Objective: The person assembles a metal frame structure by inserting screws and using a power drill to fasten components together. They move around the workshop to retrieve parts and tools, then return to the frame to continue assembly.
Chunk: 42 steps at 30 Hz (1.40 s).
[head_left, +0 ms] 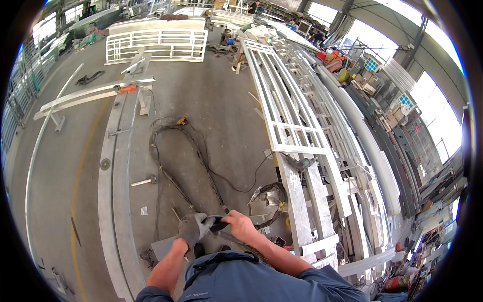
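Observation:
My left hand wears a grey work glove and is closed at the left end of a small dark piece held in front of my body. My right hand is bare, its fingers pinched on the right end of the same piece. It looks soft and black, but its kind is hard to make out. Just beyond my hands, a thick wrapped cable lies looped on the concrete floor. To the right, a green-grey power tool with a cord rests on the metal bars.
A hammer lies on the floor beside a long metal beam at left. White welded frames and bars are stacked along the right. Farther off stands a white railing panel. A coiled cable sits near the stack.

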Available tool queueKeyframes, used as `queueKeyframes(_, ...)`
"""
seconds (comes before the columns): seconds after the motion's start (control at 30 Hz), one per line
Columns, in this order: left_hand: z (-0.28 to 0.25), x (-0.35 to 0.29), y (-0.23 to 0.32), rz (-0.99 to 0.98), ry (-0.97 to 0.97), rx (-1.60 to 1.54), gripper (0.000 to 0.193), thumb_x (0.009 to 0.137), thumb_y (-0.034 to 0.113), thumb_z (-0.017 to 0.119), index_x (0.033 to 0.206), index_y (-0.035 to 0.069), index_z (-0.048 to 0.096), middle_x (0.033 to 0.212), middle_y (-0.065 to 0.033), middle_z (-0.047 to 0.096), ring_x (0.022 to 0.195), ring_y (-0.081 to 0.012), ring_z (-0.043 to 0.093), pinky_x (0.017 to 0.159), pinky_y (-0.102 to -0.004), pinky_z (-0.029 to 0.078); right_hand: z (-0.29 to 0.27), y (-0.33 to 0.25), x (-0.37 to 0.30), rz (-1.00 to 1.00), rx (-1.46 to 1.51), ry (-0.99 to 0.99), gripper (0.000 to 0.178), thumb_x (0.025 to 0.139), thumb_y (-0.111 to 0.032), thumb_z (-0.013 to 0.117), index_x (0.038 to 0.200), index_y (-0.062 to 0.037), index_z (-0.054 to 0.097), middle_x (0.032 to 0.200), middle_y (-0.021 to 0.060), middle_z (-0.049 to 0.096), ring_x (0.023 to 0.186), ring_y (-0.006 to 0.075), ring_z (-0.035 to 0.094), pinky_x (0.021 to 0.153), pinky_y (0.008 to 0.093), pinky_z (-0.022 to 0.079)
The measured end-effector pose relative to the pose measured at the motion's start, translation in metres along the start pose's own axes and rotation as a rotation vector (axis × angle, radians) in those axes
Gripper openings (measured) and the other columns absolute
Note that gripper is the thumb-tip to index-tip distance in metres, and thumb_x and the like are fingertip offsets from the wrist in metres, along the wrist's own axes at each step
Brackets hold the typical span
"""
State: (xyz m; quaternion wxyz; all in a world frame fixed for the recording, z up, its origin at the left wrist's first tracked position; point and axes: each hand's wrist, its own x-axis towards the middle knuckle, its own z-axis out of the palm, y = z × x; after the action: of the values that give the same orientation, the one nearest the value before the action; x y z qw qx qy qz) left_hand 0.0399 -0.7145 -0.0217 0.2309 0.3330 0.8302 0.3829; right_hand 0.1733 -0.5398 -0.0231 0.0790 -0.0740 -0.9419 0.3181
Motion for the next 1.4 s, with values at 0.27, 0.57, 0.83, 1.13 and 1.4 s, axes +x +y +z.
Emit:
queueKeyframes(0.27, 0.002, 0.020, -0.023, -0.122, -0.034, -0.046, 0.021, 0.092, 0.027, 0.064, 0.094, 0.009, 0.074, 0.090, -0.0179, 0.071, 0.076, -0.0354, 0.068, 0.068, -0.0432, 0.052, -0.018, -0.077, 0.014, -0.695, -0.126, -0.224, 0.014, 0.081, -0.013, 0.059, 0.077, -0.0004, 0.061, 0.099, 0.0134, 0.055, 0.104, 0.0321, 0.057, 0.090, 0.0464, 0.048)
queueKeyframes(0.57, 0.006, 0.004, -0.006, 0.257, 0.360, 0.089, 0.015, 0.089, 0.021, 0.065, 0.087, 0.006, 0.068, 0.075, -0.0171, 0.066, 0.070, -0.0385, 0.065, 0.062, -0.0464, 0.050, 0.021, 0.002, 0.035, -0.202, -0.005, -0.346, 0.015, 0.077, -0.006, 0.057, 0.082, 0.0058, 0.062, 0.086, 0.0272, 0.064, 0.081, 0.0449, 0.064, 0.073, 0.0494, 0.052)
queueKeyframes(0.83, 0.038, -0.024, 0.009, 0.435, 0.413, 0.214, 0.017, 0.088, 0.018, 0.068, 0.076, 0.009, 0.061, 0.066, -0.0144, 0.062, 0.059, -0.0353, 0.061, 0.055, -0.0462, 0.046, 0.066, 0.029, 0.055, 0.775, 1.578, -0.047, 0.027, 0.088, 0.006, 0.057, 0.113, 0.0119, 0.065, 0.106, 0.0164, 0.071, 0.093, 0.0298, 0.070, 0.084, 0.0424, 0.058)
queueKeyframes(1.13, 0.015, -0.021, 0.046, 0.661, 0.513, 0.226, 0.018, 0.080, 0.015, 0.075, 0.072, 0.010, 0.061, 0.061, -0.0099, 0.060, 0.053, -0.0297, 0.060, 0.049, -0.0420, 0.043, 0.054, 0.016, 0.039, 0.205, 0.846, -0.154, 0.043, 0.100, -0.029, 0.059, 0.137, -0.0060, 0.059, 0.127, 0.0061, 0.067, 0.114, 0.0200, 0.064, 0.100, 0.0368, 0.051)
queueKeyframes(1.4, -0.001, -0.034, 0.046, 0.416, 0.116, 0.362, 0.023, 0.083, 0.033, 0.071, 0.085, 0.010, 0.069, 0.075, -0.0108, 0.069, 0.067, -0.0315, 0.067, 0.062, -0.0456, 0.049, 0.028, -0.022, 0.049, 0.284, 1.458, -0.318, 0.058, 0.101, -0.043, 0.054, 0.147, -0.0087, 0.047, 0.140, 0.0079, 0.057, 0.124, 0.0196, 0.055, 0.105, 0.0368, 0.045)
